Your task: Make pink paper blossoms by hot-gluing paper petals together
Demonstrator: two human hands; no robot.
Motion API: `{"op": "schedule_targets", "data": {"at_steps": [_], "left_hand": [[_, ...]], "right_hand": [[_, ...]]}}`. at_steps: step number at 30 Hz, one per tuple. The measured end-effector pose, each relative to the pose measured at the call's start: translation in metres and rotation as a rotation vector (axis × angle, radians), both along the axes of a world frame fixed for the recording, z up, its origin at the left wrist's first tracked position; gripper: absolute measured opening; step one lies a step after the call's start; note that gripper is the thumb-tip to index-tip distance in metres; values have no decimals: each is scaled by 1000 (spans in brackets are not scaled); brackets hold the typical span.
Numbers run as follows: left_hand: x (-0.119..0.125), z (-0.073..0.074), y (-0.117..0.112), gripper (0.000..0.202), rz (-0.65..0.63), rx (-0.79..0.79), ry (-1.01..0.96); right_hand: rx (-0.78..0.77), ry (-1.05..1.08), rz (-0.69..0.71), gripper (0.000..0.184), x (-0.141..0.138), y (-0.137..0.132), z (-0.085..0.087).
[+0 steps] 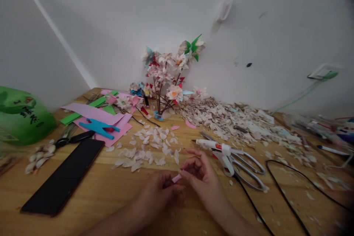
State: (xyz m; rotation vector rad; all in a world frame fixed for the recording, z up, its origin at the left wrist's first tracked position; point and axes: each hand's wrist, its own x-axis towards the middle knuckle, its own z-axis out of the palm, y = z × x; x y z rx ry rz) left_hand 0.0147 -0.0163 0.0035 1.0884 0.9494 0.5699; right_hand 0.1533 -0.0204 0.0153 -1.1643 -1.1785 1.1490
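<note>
Near the counter's point(110, 191) front edge, left hand point(156, 191) and right hand point(199, 173) pinch one pink petal point(176, 178); loose petals point(149, 149) remain unassembled, flower bouquet point(168, 77) already stands.

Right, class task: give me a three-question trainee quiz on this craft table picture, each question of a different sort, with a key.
1. True or false: the glue gun lies on the table, touching neither hand.
2. What do the left hand and right hand pinch between them? A) a small pink piece B) a blue clip C) a pen
3. Fill in: the black phone lies to the ______ of the hands.

Key
1. True; it rests beside the scissors.
2. A; the small pink piece sits between the fingertips of both hands.
3. Left, near the pink paper.
</note>
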Motion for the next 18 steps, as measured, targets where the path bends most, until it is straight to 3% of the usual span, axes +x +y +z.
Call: {"op": "schedule_targets", "data": {"at_steps": [7, 13, 18], "left_hand": [[0, -2, 0, 30, 41, 64, -28], [1, -3, -1, 30, 63, 49, 46], [-10, 2, 7, 33, 171, 177, 107]], "right_hand": [[-84, -61, 163, 51, -1, -4, -8], [-14, -181, 44, 36, 2, -3, -6], [49, -212, -36, 35, 11, 4, -3]]}}
